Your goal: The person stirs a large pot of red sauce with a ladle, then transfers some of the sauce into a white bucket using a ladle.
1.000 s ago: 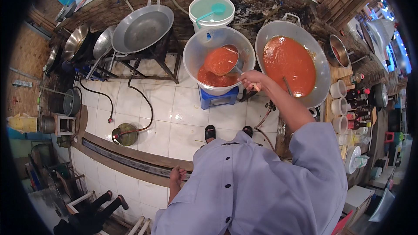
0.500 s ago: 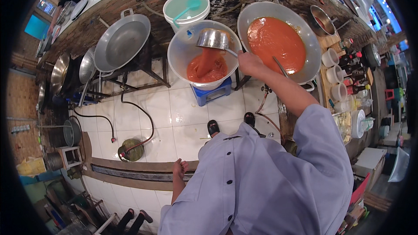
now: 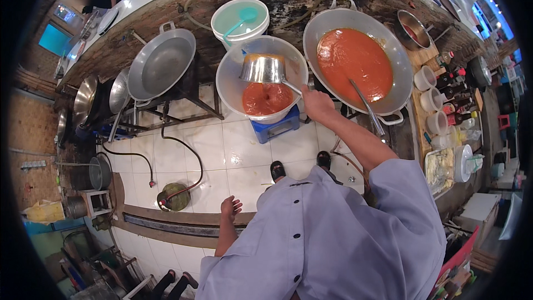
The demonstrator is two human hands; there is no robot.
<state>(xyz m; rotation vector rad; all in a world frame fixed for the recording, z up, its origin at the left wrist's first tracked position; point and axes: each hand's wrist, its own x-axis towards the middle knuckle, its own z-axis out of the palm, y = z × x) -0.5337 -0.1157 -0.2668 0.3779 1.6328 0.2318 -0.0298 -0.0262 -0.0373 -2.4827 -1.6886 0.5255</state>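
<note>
My right hand (image 3: 318,105) is closed round the handle of a shiny metal saucepan (image 3: 263,70). The pan is tipped nearly upside down over a large whitish tub (image 3: 227,86), with orange sauce along its upturned base. Thick orange-red sauce (image 3: 266,99) lies in the bottom of the tub, which rests on a blue plastic stool (image 3: 276,127). To the right, a wide metal wok (image 3: 401,80) holds more of this sauce, and a long metal utensil (image 3: 367,106) leans out over its near rim. My left hand (image 3: 231,207) hangs low by my side, holding nothing, fingers apart.
Behind the tub stands a white bucket (image 3: 240,37) with a turquoise ladle (image 3: 244,18). An empty-looking wok (image 3: 165,64) sits on a burner stand at left. A gas hose (image 3: 195,158) reaches a green cylinder (image 3: 174,196). Bottles and tubs (image 3: 432,100) line the right-hand board.
The saucepan has tipped further over and shifted slightly left and down; the falling stream of sauce has dwindled. The fingers of my left hand have spread more.
</note>
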